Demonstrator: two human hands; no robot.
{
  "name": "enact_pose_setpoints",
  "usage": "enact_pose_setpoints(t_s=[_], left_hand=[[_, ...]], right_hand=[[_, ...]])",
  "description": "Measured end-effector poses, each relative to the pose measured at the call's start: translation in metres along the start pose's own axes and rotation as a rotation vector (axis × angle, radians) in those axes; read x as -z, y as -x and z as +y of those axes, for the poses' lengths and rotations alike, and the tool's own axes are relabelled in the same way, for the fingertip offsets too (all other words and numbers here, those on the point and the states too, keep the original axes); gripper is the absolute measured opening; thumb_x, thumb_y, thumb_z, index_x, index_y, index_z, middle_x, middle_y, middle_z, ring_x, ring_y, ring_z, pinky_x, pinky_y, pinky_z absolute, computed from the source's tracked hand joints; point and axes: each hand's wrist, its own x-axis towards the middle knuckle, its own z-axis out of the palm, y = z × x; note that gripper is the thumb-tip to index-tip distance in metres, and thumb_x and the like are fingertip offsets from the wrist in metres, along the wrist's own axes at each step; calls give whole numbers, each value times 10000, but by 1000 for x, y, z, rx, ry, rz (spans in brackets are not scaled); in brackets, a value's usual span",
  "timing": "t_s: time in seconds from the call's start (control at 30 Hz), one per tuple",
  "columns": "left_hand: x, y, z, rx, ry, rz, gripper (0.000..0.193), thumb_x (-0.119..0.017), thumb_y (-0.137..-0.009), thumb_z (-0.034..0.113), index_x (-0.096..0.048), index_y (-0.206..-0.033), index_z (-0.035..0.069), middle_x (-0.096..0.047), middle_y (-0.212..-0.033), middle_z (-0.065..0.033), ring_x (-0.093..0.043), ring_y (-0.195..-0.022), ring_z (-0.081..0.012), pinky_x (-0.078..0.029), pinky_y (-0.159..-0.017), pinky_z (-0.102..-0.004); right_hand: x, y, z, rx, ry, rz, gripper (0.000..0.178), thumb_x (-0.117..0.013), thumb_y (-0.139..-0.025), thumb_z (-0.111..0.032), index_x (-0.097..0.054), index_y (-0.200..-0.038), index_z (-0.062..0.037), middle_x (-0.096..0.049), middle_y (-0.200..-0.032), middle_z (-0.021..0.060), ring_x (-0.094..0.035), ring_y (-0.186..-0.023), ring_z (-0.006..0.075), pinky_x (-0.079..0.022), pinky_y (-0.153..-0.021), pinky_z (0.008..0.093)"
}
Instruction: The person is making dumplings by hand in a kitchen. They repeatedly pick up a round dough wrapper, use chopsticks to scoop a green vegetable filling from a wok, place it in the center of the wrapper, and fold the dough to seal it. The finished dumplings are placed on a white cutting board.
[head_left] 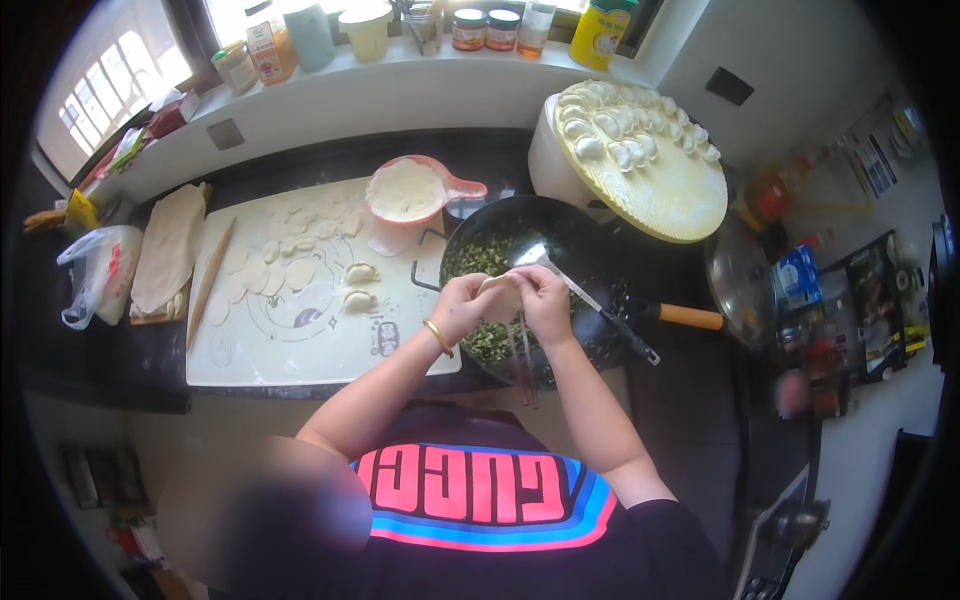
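Above the wok, my left hand (463,306) and my right hand (545,304) pinch a dumpling wrapper (497,284) between them; whether filling is inside cannot be seen. A pair of chopsticks (523,365) hangs down below my right hand, seemingly tucked in it. Beneath my hands, the dark wok (600,225) holds chopped green filling (487,342). A spatula (585,297) with a dark handle leans inside it. To the left, flat round wrappers (266,276) and two folded dumplings (360,286) lie on a floury white board (240,360).
Behind the board stands a red-handled bowl of flour (408,190). Rows of dumplings (620,125) cover part of a round yellow tray (690,205) at the back right. A rolling pin (210,285) lies along the board's left side. The wok's wooden handle (690,316) points right.
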Motion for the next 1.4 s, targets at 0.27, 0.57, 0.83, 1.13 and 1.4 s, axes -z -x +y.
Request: enact_pose_setpoints(t_s=[0.27, 0.57, 0.83, 1.13, 1.4], left_hand=[[6, 3, 6, 82, 188, -10, 193, -561, -866, 181, -614, -913, 1, -603, -750, -14, -543, -638, -60, -437, -532, -203], [16, 7, -3, 206, 434, -17, 267, -555, -870, 236, -584, -996, 3, -619, -847, -46, -602, -687, -113, -503, -595, -233], [55, 5, -5, 210, 899, -128, 324, -529, -866, 258, -525, -1079, 14, -582, -1051, -151, -555, -1019, -266, -446, -891, -405], [59, 9, -6, 329, 1263, -123, 505, -300, -950, 348, -352, -1237, -64, -454, -1232, -218, -439, -1154, -339, -333, -1010, -447], [76, 29, -1, 382, 1341, -100, 614, -322, -931, 422, -262, -1288, -75, -368, -1303, -245, -356, -1225, -371, -274, -1036, -484]], right_hand=[[-16, 9, 0, -214, -108, 80, 141, -638, -791, -104, -641, -857, 21, -644, -711, 59, -570, -634, 85, -456, -595, 237], [-19, 15, 9, -269, -112, -5, 150, -601, -823, -111, -648, -892, 13, -654, -731, 66, -583, -648, 85, -469, -615, 242], [45, 37, 14, 252, 559, -448, 389, -560, -693, 30, -578, -1062, -94, -527, -871, 103, -554, -805, 279, -470, -700, 351], [35, 34, 7, 469, 438, -151, 56, -567, -677, -42, -589, -728, -34, -583, -734, 107, -588, -635, 271, -489, -580, 322], [76, 40, 23, -166, -298, 46, 134, -549, -842, -58, -623, -881, 48, -591, -874, 95, -636, -761, 195, -539, -740, 281]])
